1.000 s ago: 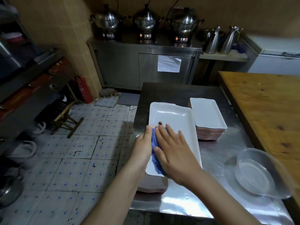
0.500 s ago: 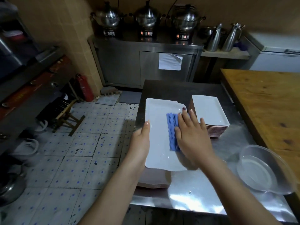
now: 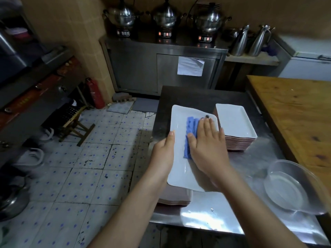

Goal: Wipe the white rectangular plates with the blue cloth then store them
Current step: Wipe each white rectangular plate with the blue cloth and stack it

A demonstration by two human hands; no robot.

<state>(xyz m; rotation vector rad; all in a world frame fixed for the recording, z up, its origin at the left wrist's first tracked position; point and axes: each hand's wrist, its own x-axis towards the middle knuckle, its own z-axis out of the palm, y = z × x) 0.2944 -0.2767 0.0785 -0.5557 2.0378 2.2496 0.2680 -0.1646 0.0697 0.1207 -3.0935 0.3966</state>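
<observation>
Tally: 1 white rectangular plate (image 3: 180,169) off the stacks; 2 plate stacks, right stack (image 3: 234,122) and near stack (image 3: 175,199), plates per stack uncountable. 1 blue ribbed cloth (image 3: 190,136). 1 clear plastic bowl (image 3: 293,190). 3 domed steel pots (image 3: 165,17). 2 tall steel jugs (image 3: 240,42). 1 red fire extinguisher (image 3: 94,92). 2 hands: left hand (image 3: 162,156), right hand (image 3: 207,149).

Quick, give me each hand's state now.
Left hand: grips the white plate's left edge.
Right hand: open, flat, pressing the blue cloth onto that plate.
</observation>
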